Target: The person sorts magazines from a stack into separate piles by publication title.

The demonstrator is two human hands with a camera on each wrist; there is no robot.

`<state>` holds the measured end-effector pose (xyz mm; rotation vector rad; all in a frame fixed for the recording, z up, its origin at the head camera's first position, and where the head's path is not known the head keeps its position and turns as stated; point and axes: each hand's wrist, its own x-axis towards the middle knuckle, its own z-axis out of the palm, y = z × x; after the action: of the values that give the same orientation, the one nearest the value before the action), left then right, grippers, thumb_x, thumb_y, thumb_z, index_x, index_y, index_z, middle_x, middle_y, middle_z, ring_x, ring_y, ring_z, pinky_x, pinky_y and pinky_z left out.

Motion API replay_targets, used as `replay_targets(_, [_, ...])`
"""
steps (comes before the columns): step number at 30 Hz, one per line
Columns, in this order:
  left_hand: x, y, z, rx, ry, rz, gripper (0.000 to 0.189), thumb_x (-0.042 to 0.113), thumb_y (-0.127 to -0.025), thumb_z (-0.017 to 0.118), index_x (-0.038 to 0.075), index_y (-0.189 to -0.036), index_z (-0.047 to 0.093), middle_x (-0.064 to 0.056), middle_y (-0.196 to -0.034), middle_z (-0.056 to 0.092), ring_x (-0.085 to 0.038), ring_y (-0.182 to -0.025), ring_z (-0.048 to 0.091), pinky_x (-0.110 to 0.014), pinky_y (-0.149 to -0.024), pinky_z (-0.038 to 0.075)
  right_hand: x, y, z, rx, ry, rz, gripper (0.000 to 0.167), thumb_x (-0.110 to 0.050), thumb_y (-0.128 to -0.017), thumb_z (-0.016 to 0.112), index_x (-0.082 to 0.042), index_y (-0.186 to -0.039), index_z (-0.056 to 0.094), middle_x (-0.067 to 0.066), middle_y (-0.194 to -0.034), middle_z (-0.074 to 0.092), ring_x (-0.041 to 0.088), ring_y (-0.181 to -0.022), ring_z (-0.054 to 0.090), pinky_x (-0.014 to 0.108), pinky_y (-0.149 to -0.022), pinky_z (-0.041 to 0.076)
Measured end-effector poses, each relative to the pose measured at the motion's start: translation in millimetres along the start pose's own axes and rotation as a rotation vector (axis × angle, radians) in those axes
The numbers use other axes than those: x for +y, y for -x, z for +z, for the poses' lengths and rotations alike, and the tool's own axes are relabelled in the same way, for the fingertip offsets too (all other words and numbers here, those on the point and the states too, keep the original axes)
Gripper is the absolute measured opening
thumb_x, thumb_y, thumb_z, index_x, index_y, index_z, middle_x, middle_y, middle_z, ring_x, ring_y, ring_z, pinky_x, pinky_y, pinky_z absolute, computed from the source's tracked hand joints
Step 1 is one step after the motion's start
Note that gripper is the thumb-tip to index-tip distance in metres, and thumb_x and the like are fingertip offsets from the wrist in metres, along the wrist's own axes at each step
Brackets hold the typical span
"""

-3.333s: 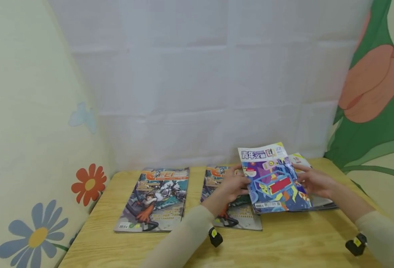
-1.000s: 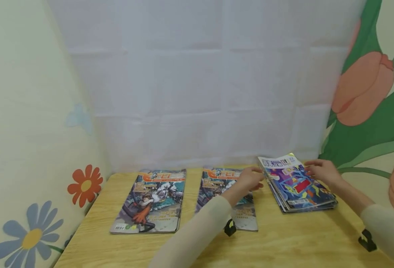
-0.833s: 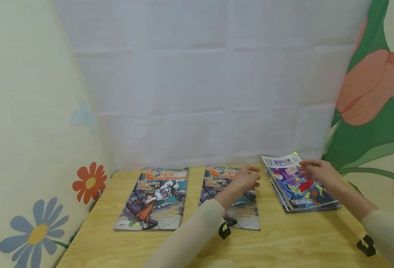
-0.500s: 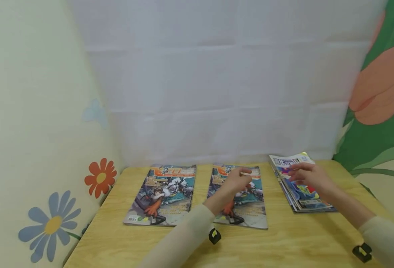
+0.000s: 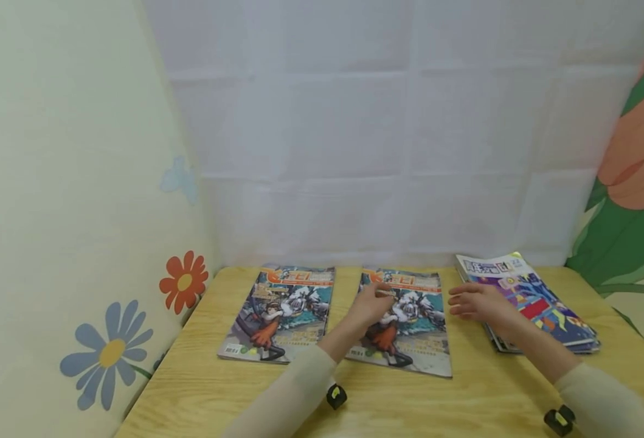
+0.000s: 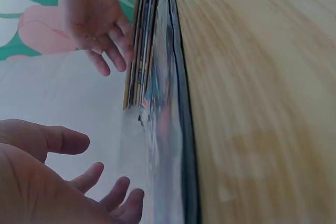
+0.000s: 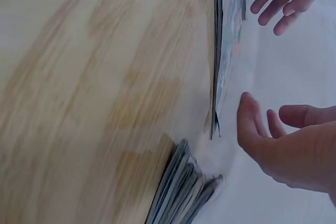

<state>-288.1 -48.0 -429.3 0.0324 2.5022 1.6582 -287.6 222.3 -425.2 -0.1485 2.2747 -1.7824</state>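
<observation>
In the head view my left hand (image 5: 370, 306) hovers over the left side of the middle magazine (image 5: 417, 328), its fingers loosely bent around nothing. My right hand (image 5: 483, 304) is between that magazine and the stack of magazines (image 5: 551, 304) on the right, also holding nothing. The stack has a purple and blue cover on top, and my right forearm hides part of its left edge. In the left wrist view the fingers (image 6: 122, 192) of my left hand are spread above the magazine's surface. The right wrist view shows my right hand (image 7: 294, 140) apart from the magazine edges.
Another magazine (image 5: 283, 313) with the same comic-style cover lies on the left of the wooden table (image 5: 190, 377). A white cloth (image 5: 376, 134) hangs behind the table. Flower-painted walls (image 5: 108, 182) stand at both sides.
Earlier both hands held the purple-covered magazine; it came down onto the right stack and was let go. Both hands then moved left, toward the middle magazine. The head view has swung right.
</observation>
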Motion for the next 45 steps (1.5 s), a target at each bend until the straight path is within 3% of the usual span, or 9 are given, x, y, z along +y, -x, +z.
replay_targets(5, [-8.4, 3.0, -8.2, 0.027, -0.004, -0.032, 0.041, 0.015, -0.096, 0.066, 0.006, -0.135, 0.061, -0.019, -0.131, 0.058, -0.033, -0.112, 0.059, -0.050, -0.091, 0.052, 0, -3.7, 9, -0.025, 0.033, 0.042, 0.048, -0.004, -0.098, 0.053, 0.022, -0.138, 0.041, 0.036, -0.122, 0.058, 0.027, -0.095, 0.069, 0.040, -0.086, 0.058])
replay_targets(9, [-12.2, 3.6, -12.9, 0.054, 0.000, -0.031, 0.043, 0.015, -0.095, 0.068, 0.005, -0.136, 0.060, -0.017, -0.125, 0.061, -0.028, -0.100, 0.062, -0.044, -0.085, 0.055, -1, -3.4, 10, -0.023, 0.104, 0.075, 0.053, -0.008, -0.098, 0.053, 0.020, -0.141, 0.040, 0.033, -0.119, 0.060, 0.031, -0.099, 0.065, 0.040, -0.079, 0.058])
replay_targets(14, [-12.8, 4.3, -17.3, 0.076, 0.000, -0.046, 0.048, 0.016, -0.095, 0.068, 0.004, -0.140, 0.057, -0.017, -0.128, 0.061, -0.024, -0.091, 0.062, -0.046, -0.085, 0.055, -2, -3.2, 13, -0.031, 0.108, 0.167, 0.064, -0.009, -0.096, 0.063, 0.021, -0.144, 0.032, 0.039, -0.129, 0.052, 0.048, -0.117, 0.056, 0.047, -0.082, 0.059])
replay_targets(19, [-11.2, 2.5, -22.1, 0.090, 0.031, -0.056, 0.050, 0.015, -0.093, 0.068, 0.001, -0.140, 0.057, -0.023, -0.138, 0.055, -0.037, -0.113, 0.059, -0.055, -0.100, 0.046, -8, -3.9, 19, -0.021, 0.068, 0.226, 0.075, -0.005, -0.091, 0.070, 0.023, -0.144, 0.025, 0.042, -0.135, 0.043, 0.052, -0.122, 0.050, 0.046, -0.081, 0.060])
replay_targets(23, [-11.4, -1.2, -28.5, 0.083, 0.125, -0.108, 0.051, 0.015, -0.095, 0.065, 0.001, -0.142, 0.054, -0.024, -0.140, 0.053, -0.041, -0.125, 0.051, -0.055, -0.103, 0.044, -11, -4.3, 22, -0.022, 0.034, 0.234, 0.072, -0.004, -0.092, 0.069, 0.024, -0.143, 0.025, 0.043, -0.135, 0.040, 0.053, -0.124, 0.046, 0.047, -0.081, 0.059])
replay_targets(27, [-18.0, -7.8, -37.0, 0.079, 0.316, -0.159, 0.048, 0.004, -0.093, 0.061, -0.007, -0.139, 0.052, -0.022, -0.125, 0.059, -0.027, -0.098, 0.061, -0.038, -0.084, 0.055, -6, -5.2, 22, -0.013, 0.006, 0.232, 0.072, -0.002, -0.092, 0.069, 0.024, -0.143, 0.026, 0.042, -0.134, 0.041, 0.053, -0.123, 0.046, 0.047, -0.080, 0.060])
replay_targets(32, [-29.6, -15.6, -43.0, 0.004, 0.464, -0.195, 0.039, -0.011, -0.084, 0.057, -0.017, -0.122, 0.060, -0.018, -0.093, 0.068, -0.015, -0.067, 0.059, -0.028, -0.065, 0.056, 3, -6.3, 19, -0.018, -0.072, 0.243, 0.070, 0.001, -0.093, 0.066, 0.025, -0.144, 0.024, 0.043, -0.136, 0.043, 0.053, -0.126, 0.045, 0.049, -0.083, 0.059])
replay_targets(39, [-33.3, -16.3, -48.1, -0.129, 0.469, -0.150, 0.068, -0.015, -0.079, 0.058, -0.010, -0.146, 0.046, -0.026, -0.114, 0.068, -0.027, -0.091, 0.069, -0.041, -0.084, 0.058, 6, -6.2, 15, -0.039, -0.180, 0.250, 0.062, 0.004, -0.098, 0.057, 0.026, -0.145, 0.023, 0.042, -0.135, 0.046, 0.048, -0.124, 0.049, 0.050, -0.087, 0.057])
replay_targets(45, [-19.3, -8.0, -57.1, -0.186, 0.504, -0.116, 0.073, -0.011, -0.083, 0.061, -0.002, -0.152, 0.040, -0.023, -0.115, 0.067, -0.028, -0.091, 0.068, -0.042, -0.080, 0.058, 6, -5.8, 18, -0.037, -0.236, 0.247, 0.062, 0.005, -0.099, 0.055, 0.026, -0.145, 0.020, 0.043, -0.138, 0.042, 0.041, -0.119, 0.056, 0.051, -0.088, 0.056])
